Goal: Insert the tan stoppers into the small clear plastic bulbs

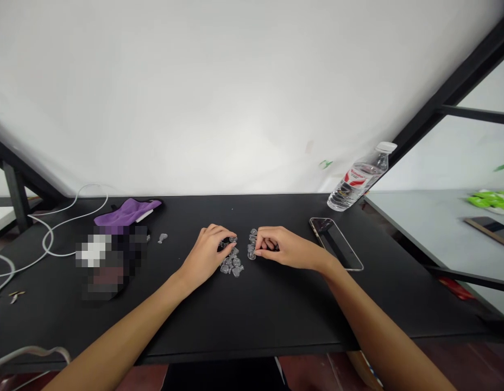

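head view — both hands rest on the black desk at a small heap of clear plastic pieces, the landmark for what follows. left hand lies on the heap's left edge, fingers curled narrow over its top pieces; it seems to pinch one, though too small to be sure. right hand sits just right of the heap, fingertips bunched on a short cluster of the same pieces, apparently holding them.

one stray piece lies well left of the heap, near a purple cloth. a phone lies to the right, a water bottle beyond it. white cable far left.

judged step: sorting or joining pieces, mid-way — loose ones remain. next move calls for a fine pinch, as the pieces are small and slippery-looking.
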The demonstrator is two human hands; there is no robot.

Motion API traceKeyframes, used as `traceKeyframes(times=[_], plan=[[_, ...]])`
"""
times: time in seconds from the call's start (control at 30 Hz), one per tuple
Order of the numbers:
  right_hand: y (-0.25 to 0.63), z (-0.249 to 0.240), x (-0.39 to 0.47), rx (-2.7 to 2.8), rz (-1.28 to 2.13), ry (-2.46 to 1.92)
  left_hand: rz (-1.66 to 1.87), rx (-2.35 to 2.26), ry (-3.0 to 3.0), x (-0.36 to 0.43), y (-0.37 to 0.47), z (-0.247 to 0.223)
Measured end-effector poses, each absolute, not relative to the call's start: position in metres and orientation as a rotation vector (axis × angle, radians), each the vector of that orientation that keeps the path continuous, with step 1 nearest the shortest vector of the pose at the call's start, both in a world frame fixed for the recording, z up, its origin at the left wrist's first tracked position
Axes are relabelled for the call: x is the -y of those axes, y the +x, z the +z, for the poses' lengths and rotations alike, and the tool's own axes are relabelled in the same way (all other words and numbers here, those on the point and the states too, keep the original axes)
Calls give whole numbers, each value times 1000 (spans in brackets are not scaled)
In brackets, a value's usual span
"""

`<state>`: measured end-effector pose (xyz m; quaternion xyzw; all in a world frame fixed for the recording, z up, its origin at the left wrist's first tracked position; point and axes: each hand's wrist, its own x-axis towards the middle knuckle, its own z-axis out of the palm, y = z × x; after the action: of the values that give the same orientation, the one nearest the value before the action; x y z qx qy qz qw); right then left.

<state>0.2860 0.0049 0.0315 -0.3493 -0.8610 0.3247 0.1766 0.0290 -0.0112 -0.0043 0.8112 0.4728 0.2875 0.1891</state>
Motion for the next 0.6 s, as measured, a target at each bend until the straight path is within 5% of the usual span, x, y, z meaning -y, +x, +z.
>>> traceKeyframes(times=[0.6], plan=[[336, 40, -24, 2374, 836, -1442, 790, -1156, 2440, 15, 32, -3]])
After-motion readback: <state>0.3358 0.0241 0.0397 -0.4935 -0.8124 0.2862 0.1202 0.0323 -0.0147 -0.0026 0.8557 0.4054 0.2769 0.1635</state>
